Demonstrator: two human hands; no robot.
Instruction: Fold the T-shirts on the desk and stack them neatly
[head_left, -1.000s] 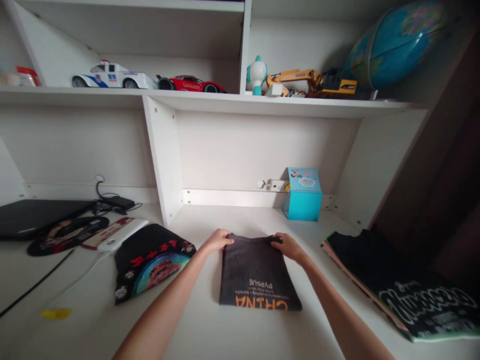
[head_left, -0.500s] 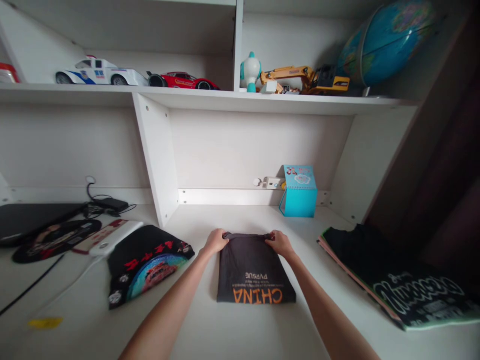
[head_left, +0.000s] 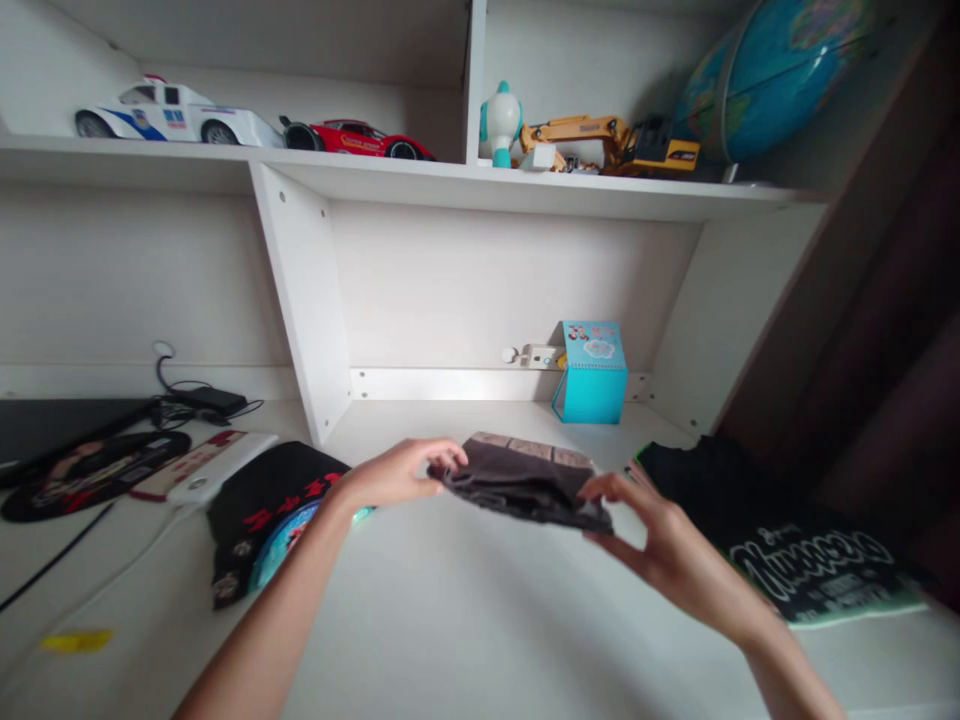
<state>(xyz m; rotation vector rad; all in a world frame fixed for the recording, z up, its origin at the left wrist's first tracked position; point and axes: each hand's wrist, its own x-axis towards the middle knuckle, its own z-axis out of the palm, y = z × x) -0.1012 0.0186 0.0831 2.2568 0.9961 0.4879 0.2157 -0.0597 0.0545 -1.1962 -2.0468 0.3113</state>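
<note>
A folded dark grey T-shirt (head_left: pixel 525 480) is lifted above the white desk, its layered edge facing me and a brownish strip along the far side. My left hand (head_left: pixel 409 470) grips its left end, thumb below and fingers above. At the other end, my right hand (head_left: pixel 637 520) has it pinched between thumb and fingers. Left of my hands lies a black folded garment (head_left: pixel 255 500) with red characters and a blue print, partly covered by my left forearm. Over on the right rests a pile of folded shirts (head_left: pixel 802 540), the top one black with white lettering.
A blue desk calendar (head_left: pixel 594 375) stands at the back beside a power socket (head_left: pixel 544 357). Cables, a black adapter (head_left: pixel 214 400) and a white device (head_left: pixel 217 470) lie left. The shelf above holds toy cars (head_left: pixel 352 140), a toy excavator (head_left: pixel 615 145) and a globe (head_left: pixel 780 85).
The T-shirt has come up off the desk and turned, so its lettering no longer shows. Both hands now hold its ends, the right one further right. The view has shifted slightly.
</note>
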